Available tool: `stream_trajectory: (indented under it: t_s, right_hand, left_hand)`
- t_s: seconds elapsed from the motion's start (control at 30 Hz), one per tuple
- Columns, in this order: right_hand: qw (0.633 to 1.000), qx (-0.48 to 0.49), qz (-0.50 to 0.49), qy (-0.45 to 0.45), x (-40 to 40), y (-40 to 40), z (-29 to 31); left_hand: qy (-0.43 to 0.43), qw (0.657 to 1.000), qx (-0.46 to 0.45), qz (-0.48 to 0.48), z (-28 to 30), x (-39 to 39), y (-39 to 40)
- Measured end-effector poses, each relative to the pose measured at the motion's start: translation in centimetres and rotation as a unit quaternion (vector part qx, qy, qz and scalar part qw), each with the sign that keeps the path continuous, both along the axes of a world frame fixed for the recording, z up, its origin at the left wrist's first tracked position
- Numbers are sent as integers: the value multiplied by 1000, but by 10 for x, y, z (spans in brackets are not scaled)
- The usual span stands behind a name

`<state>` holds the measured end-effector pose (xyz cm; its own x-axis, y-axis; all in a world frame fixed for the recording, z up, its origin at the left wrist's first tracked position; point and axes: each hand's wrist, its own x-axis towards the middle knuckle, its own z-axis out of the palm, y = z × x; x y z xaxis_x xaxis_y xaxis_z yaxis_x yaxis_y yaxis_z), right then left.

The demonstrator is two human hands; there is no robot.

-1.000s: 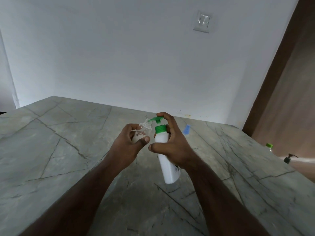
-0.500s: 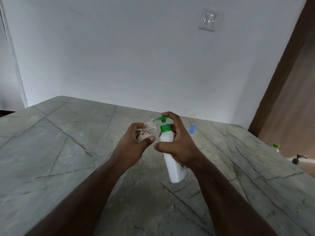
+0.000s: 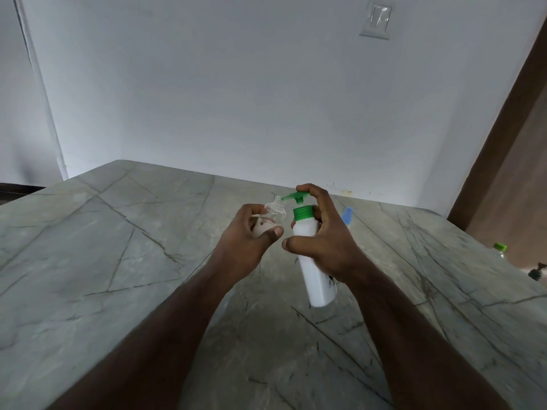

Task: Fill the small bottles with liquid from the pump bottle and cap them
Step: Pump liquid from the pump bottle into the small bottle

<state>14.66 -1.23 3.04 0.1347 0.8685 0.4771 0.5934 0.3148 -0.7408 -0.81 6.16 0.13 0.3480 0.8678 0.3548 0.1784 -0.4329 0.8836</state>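
Left hand: the left hand (image 3: 248,235) is curled round a small clear bottle (image 3: 273,213), thumb across the front, holding it tilted so the open threaded neck points toward 1 o'clock, up at the pump spout.
Right hand: the right hand (image 3: 322,238) is wrapped round the neck of the white pump bottle (image 3: 310,261), thumb at the front, with one finger hooked over the green pump head (image 3: 297,196).
Pump bottle: held clear of the worktop (image 3: 118,261), leaning with its base toward 5 o'clock; its spout tip sits just at the mouth of the small bottle, touching or nearly so, I cannot tell which.
What changed: over the last second the grips and the spout-to-mouth line-up have stayed the same; both hands have only drifted slightly in view as the head moved. The pump head looks raised, much as it did a second ago, so no clear stroke shows across these views.
Meaning for the task: judged from this, filling of this bottle is in hand or about to begin; whether liquid is inside I cannot tell. It is not yet capped.
Other things: a blue cap-like piece (image 3: 347,213) lies on the worktop at 3 o'clock of the right hand; at the far right edge stand a green-capped bottle (image 3: 499,250) and a dark pump top (image 3: 536,272).
Risk: with both bottles held in the air, a hard press could slip the spout off the narrow mouth and spill.
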Motion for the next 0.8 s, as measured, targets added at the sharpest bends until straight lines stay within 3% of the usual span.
stream_trajectory:
  t_s: [0.8]
  right_hand:
    - [1000, 7, 18, 4, 2, 0, -2]
  left_hand:
    - [-4, 1000, -5, 0, -2, 0, 2]
